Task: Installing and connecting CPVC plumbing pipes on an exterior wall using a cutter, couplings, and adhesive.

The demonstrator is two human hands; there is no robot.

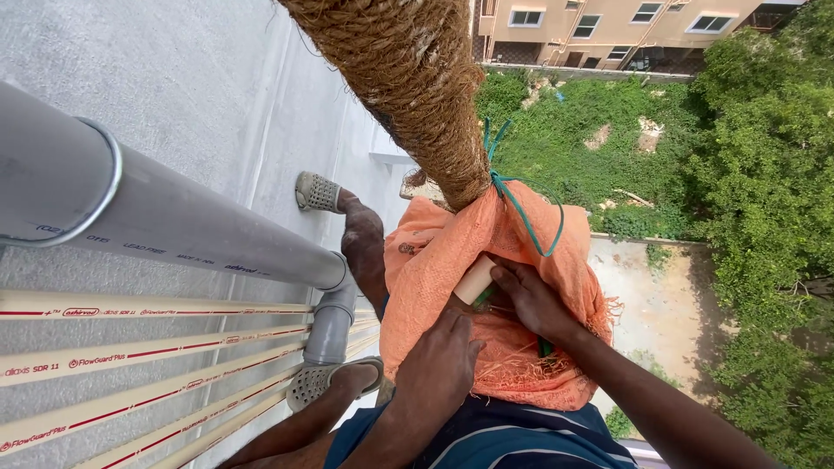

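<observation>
Head view looks straight down the outside of a building wall. A short beige pipe fitting [475, 279] sits at the mouth of an orange mesh sack [452, 260], pinched in the fingers of the right hand [532, 298], whose grip is closed on it, half in and half out of the bag. The left hand [439, 365] presses flat against the sack's front just below, its grip spread on the cloth rather than around anything, which seems to steady the bag and keep its opening in reach of the other hand.

The sack hangs from a thick coir rope [417, 78], tied on with green cord [521, 208], so it stays at lap height in front of the person instead of needing to be carried. Green cord also shows lower inside the folds.

Both feet in grey perforated clogs, one [317, 193] higher and one [326, 382] lower, brace against the grey wall [200, 104], holding the body off it. Beside them run a grey drain pipe [174, 226] with an elbow joint [332, 321] and several cream pipes with red stripes [130, 356]. Far below lie green shrubs [764, 191], a bare concrete yard [651, 304] and a beige building [608, 26].
</observation>
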